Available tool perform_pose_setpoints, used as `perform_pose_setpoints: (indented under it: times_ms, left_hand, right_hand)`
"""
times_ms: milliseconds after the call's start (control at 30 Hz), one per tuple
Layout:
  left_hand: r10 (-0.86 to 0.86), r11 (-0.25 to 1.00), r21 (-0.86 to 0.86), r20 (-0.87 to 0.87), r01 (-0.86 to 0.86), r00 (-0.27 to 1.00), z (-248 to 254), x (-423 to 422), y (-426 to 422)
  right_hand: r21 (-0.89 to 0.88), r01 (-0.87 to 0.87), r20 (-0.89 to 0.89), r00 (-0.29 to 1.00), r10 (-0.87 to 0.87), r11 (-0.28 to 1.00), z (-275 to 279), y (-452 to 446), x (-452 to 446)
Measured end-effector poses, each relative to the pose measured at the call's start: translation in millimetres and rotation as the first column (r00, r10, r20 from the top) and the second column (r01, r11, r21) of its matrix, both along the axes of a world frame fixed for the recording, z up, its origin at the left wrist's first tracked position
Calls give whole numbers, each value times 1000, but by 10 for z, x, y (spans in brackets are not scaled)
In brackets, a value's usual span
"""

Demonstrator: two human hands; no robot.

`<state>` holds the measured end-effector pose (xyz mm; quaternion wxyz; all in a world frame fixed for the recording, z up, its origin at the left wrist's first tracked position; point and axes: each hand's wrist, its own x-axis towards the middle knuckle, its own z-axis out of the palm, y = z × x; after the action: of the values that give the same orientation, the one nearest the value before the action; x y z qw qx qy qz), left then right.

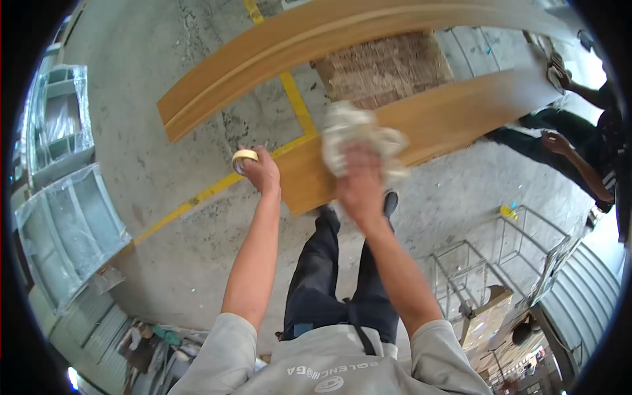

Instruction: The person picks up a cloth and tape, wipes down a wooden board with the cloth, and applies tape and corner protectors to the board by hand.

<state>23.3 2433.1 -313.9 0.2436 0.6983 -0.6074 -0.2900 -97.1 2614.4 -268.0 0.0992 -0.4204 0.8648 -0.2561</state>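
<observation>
The near wooden board [454, 115] stretches away from the person's feet, its close end just in front of the shoes; what carries it cannot be told. The white cloth [349, 128] lies bunched over its surface toward that close end. The right hand [361, 178] holds the cloth against the wood, though blur hides how its fingers are set. Flat, even pressure in long strokes along the grain would probably serve best here, with the cloth folded smooth instead of bunched. The left hand [262, 172] pinches a roll of tape [247, 153] between thumb and fingers, just beside the board's end; it is best kept off the surface.

Around this, a long far board [296, 56] curves across in the wide view, with a rough brown panel [385, 69] between the two. A co-worker [607, 141] is at the far end, one hand near the board there, so strokes could be cut short. Metal frames [484, 263] stand at the right, plastic-wrapped panels [72, 227] at the left, both well apart from the hands. A yellow line [296, 105] marks the floor.
</observation>
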Motion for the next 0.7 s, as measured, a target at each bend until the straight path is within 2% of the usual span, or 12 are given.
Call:
perform_pose_setpoints:
  times_ms: [33,100,167,233,300,333,367,433,500,567,667,700]
  left_hand:
    - [-22,1000,-17,20,22,1000,15,0,14]
    - [-45,999,6,26,45,999,76,-47,42]
    - [-33,999,3,18,33,999,86,-57,15]
    - [-96,995,-14,151,99,984,-70,31,23]
    - [-47,999,15,106,46,993,-47,17,51]
    - [-30,998,56,-32,32,999,7,-22,47]
    - [-49,996,81,3,48,999,113,-50,51]
    - [-89,995,39,23,88,996,66,-28,43]
    - [-104,994,32,21,104,994,-66,40,17]
    - [-107,993,48,7,106,994,-158,82,6]
    - [-95,987,135,80,84,992,47,38,19]
    - [-96,995,0,65,97,993,-8,44,29]
  right_hand:
    - [-27,123,-147,981,-126,992,-4,95,-343]
    - [85,340,-268,913,-307,937,-217,379,-1029]
    - [132,478,-281,858,-429,869,-277,499,-1489]
    - [159,577,-316,799,-512,801,-259,438,-1647]
    - [123,645,-367,736,-569,754,-403,306,-1448]
    - [195,624,-293,773,-563,756,-254,129,-1204]
    - [59,511,-401,799,-449,857,-500,63,-905]
    - [38,248,-175,955,-238,968,-185,-257,-153]
    - [222,51,-86,996,-33,974,-77,-466,448]
    - [106,30,-3,1000,-30,994,-64,-681,764]
    - [98,26,-7,1000,-25,995,53,-766,809]
    - [92,14,22,1000,-16,996,76,-764,790]
